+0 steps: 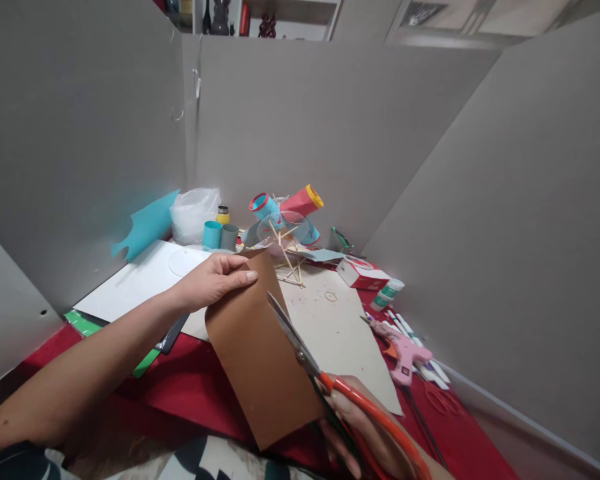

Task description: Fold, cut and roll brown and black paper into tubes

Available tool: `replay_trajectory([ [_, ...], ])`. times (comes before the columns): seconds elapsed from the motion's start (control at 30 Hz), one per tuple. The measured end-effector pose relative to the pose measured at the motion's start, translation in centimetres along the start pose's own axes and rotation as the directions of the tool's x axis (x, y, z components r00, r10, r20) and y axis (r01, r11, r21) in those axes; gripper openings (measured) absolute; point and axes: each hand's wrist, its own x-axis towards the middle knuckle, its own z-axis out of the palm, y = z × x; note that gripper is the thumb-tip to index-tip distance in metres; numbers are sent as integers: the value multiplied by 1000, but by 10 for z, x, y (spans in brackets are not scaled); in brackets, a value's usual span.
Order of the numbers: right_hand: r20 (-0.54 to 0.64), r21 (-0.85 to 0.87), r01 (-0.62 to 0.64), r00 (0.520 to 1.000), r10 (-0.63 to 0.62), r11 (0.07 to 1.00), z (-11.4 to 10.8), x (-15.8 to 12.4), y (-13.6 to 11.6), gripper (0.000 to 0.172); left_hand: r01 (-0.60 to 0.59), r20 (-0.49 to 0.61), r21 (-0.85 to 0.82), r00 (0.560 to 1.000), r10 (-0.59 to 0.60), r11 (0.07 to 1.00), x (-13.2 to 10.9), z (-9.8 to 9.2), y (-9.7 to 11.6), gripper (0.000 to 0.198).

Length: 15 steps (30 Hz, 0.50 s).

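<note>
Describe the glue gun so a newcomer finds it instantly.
Look at the red cloth along the right grey wall panel. Just beyond the orange-handled scissors lies the glue gun. It is pale pink and pistol-shaped, unlike the thin white sticks beside it.

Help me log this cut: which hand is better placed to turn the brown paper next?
Probably left. The left hand pinches the brown paper at its top edge, while the right hand grips the orange scissors, blades at the paper's right edge.
</note>
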Motion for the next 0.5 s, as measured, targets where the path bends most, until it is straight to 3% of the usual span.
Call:
replay_trajectory([
  [0.13,-54,-16,41,998,-42,999,4,1,-5,54,19,13,-9,1000,-18,1000,-2,0,2,26],
  [0.5,-60,-35,-44,997,41,998,-9,-6,-8,57,10,26,20,1000,-11,1000,-5,5,7,26],
])
